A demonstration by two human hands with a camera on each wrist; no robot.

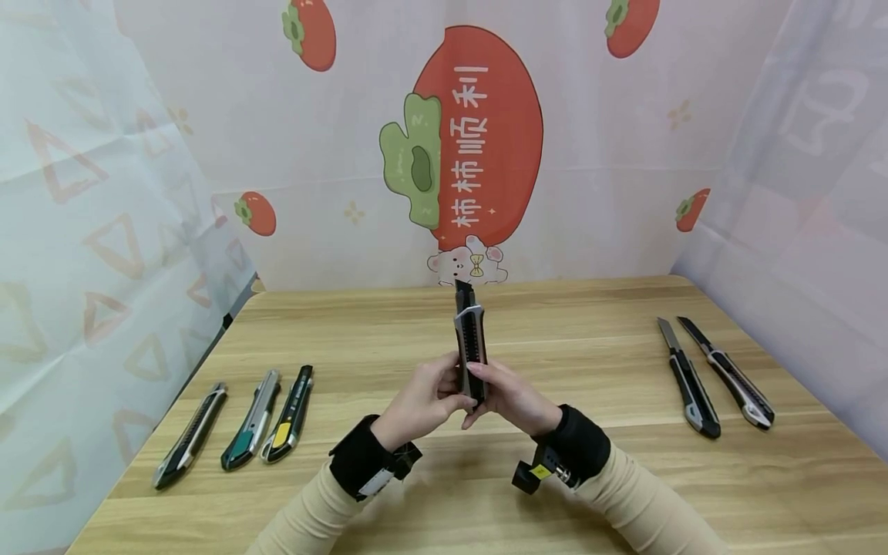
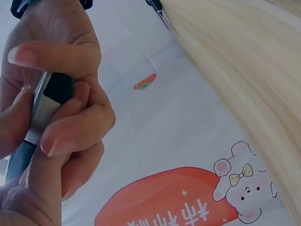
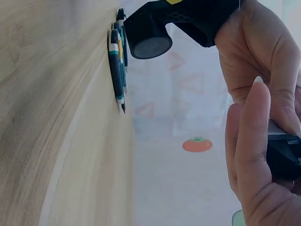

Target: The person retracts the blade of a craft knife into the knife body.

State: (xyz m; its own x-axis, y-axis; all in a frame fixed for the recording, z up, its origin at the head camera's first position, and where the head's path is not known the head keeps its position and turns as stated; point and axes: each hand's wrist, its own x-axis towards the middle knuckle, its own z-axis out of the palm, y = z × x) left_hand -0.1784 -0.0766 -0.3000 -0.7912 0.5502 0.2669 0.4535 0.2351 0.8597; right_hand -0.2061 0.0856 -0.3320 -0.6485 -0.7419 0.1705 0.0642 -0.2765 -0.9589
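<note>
Both hands hold a black and grey utility knife (image 1: 472, 339) upright over the middle of the table, its dark blade pointing up and away. My left hand (image 1: 422, 402) grips the lower part of the handle from the left. From the other side my right hand (image 1: 519, 397) holds it too, thumb lying across the handle's face. In the left wrist view, fingers wrap around the handle (image 2: 42, 113), partly covering it. Only the dark end of the knife (image 3: 282, 157) shows between the fingers in the right wrist view.
On the left of the wooden table (image 1: 583, 493) lie a black and silver cutter (image 1: 190, 438), a silver and green cutter (image 1: 253, 420) and a black and yellow cutter (image 1: 290, 416). Two more cutters, one black-handled (image 1: 691, 389), one silver-edged (image 1: 735, 378), lie at right. A printed curtain (image 1: 597, 193) hangs behind.
</note>
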